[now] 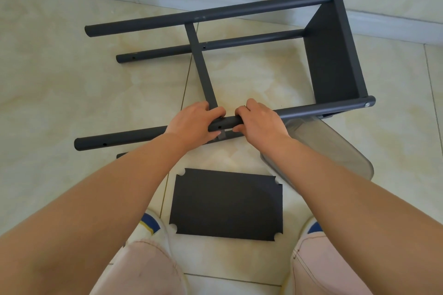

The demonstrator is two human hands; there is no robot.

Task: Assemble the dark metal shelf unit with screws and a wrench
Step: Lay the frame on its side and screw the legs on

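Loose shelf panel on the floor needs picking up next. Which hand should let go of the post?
Probably the right hand: the loose shelf panel lies slightly to its side, and the left hand grips the post at the crossbar joint.

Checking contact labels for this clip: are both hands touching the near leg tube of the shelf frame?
Touching. The head view shows the left hand and right hand with fingers curled round the near leg tube, either side of the cross bar joint.

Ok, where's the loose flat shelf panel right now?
In the head view, the loose shelf panel lies flat on the floor tiles, bottom centre, between the person's shoes, just below the frame's nearest pole.
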